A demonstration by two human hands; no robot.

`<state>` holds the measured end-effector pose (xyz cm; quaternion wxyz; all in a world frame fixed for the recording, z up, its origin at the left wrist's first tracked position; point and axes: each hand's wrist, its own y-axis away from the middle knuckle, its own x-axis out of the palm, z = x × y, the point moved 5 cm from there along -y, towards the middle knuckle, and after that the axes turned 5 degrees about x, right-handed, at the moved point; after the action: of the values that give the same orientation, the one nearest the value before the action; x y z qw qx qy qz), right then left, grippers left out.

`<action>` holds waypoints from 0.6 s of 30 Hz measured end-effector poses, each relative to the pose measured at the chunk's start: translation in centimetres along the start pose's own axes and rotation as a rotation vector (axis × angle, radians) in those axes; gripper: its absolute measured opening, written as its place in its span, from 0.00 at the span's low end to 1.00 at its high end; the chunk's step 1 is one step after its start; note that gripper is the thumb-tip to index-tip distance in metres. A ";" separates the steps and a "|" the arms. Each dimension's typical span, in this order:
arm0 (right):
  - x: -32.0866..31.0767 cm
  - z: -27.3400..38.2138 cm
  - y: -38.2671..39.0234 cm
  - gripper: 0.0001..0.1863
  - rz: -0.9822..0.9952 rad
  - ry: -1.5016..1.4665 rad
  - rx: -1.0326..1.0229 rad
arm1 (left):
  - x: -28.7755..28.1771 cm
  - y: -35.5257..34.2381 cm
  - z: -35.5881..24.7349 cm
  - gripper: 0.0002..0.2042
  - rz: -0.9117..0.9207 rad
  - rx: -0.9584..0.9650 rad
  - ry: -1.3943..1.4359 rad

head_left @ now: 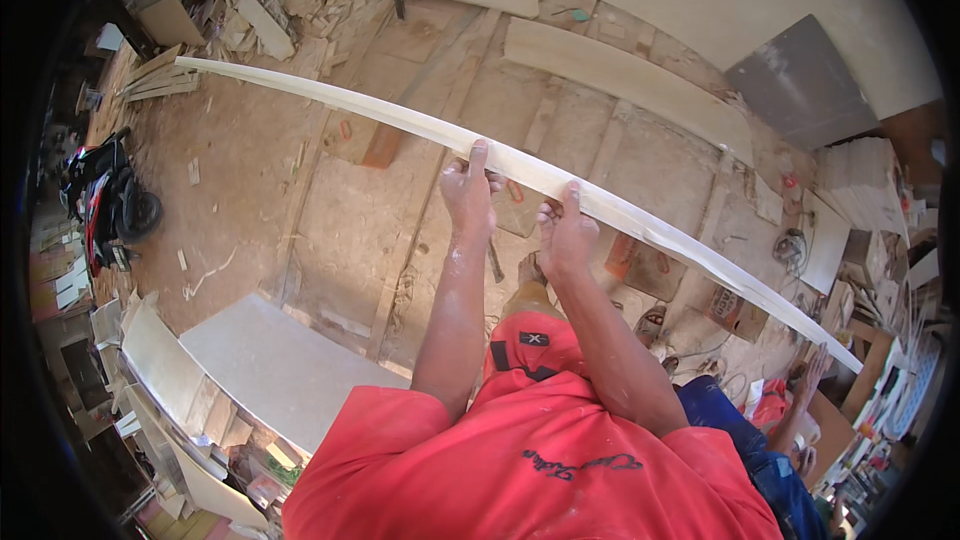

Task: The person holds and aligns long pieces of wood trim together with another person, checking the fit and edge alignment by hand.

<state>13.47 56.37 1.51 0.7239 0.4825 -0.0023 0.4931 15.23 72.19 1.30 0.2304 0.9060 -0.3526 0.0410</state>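
Observation:
A long, pale wooden strip stretches across the head view from upper left to lower right. My left hand grips its near edge around the middle, thumb on top and fingers curled below. A short way to the right, my right hand holds the same strip in a like manner, thumb on its upper face. Light dust covers both my hands. Close to the strip's right end is another person's raised hand; whether it touches the strip I cannot tell.
Below the strip lie wooden battens and boards on a dusty floor, with a hammer-like handle near my foot. A pale panel lies at lower left. Scrap wood is heaped at upper left; a motorcycle stands left. A grey sheet leans against the wall.

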 end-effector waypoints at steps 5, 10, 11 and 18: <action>-0.4 0.3 -0.1 0.12 -0.031 -0.036 -0.025 | 0.4 -0.6 0.6 0.13 -0.036 0.016 0.046; -2.5 2.5 0.7 0.12 -0.128 -0.026 -0.010 | 0.2 -0.2 -0.1 0.13 -0.051 -0.034 0.092; -3.2 3.0 0.9 0.12 -0.141 -0.017 -0.006 | 0.4 -0.3 -0.1 0.13 -0.054 -0.037 0.108; -7.7 5.3 1.2 0.10 -0.175 -0.105 -0.097 | 0.6 0.1 -0.4 0.12 -0.095 -0.064 0.068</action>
<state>11.20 47.21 1.49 0.7857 0.4702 -0.0219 0.4014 15.70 71.96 1.86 0.2730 0.9120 -0.3022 0.0495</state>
